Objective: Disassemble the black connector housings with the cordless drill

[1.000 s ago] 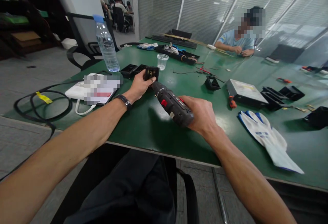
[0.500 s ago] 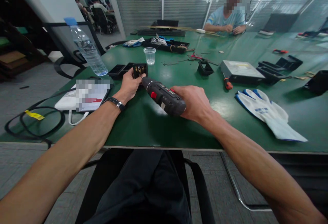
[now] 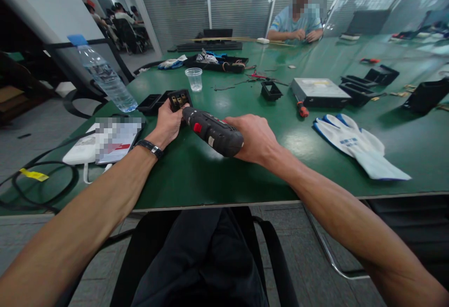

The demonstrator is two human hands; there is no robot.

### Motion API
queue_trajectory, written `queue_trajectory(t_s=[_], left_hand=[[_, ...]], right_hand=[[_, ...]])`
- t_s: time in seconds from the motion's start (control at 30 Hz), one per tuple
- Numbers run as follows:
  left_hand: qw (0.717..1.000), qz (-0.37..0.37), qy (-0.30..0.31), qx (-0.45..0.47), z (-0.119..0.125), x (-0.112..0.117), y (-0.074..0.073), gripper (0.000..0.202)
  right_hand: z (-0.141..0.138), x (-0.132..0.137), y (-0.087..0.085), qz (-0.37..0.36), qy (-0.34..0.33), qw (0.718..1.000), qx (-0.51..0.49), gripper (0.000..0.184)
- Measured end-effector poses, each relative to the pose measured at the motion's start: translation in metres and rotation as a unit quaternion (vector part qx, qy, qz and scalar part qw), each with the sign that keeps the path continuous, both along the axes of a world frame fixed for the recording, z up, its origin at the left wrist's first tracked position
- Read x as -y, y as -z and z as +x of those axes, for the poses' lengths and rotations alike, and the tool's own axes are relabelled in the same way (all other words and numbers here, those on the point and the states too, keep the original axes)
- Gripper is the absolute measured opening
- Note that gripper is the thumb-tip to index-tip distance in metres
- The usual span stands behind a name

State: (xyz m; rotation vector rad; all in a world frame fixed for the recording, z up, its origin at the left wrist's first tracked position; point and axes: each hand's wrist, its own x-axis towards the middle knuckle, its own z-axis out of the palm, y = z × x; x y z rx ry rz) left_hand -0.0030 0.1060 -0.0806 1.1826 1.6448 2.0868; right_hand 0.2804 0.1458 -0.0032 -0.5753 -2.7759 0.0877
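Note:
My left hand (image 3: 169, 123) grips a small black plastic housing (image 3: 179, 98) with brass contacts, propped on the green table (image 3: 196, 176). My right hand (image 3: 257, 137) is wrapped around a black electric screwdriver (image 3: 212, 131) with a red switch. The tool's nose points at the housing and sits right against it and my left thumb. A dark watch is on my left wrist.
A water bottle (image 3: 104, 76), a plastic cup (image 3: 194, 78), more black housings (image 3: 271, 90), a grey metal box (image 3: 317, 91), a red-handled screwdriver (image 3: 300, 108) and white-blue gloves (image 3: 354, 144) lie around. A white device (image 3: 105, 139) and black cable (image 3: 42, 185) sit left. Another person works at the far end.
The view has swung and dropped, so the table shifted in frame. Both hands keep their grip, with the screwdriver still pointed at the housing.

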Motion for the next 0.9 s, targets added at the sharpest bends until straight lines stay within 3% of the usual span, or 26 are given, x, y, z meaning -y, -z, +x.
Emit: queue_trajectory(t_s=[0.9], left_hand=[[1.000,0.005,0.016,0.022,-0.014,-0.007,0.010,0.037]], right_hand=[[-0.004,0.000,0.002,0.011,0.017,0.999,0.039,0.033]])
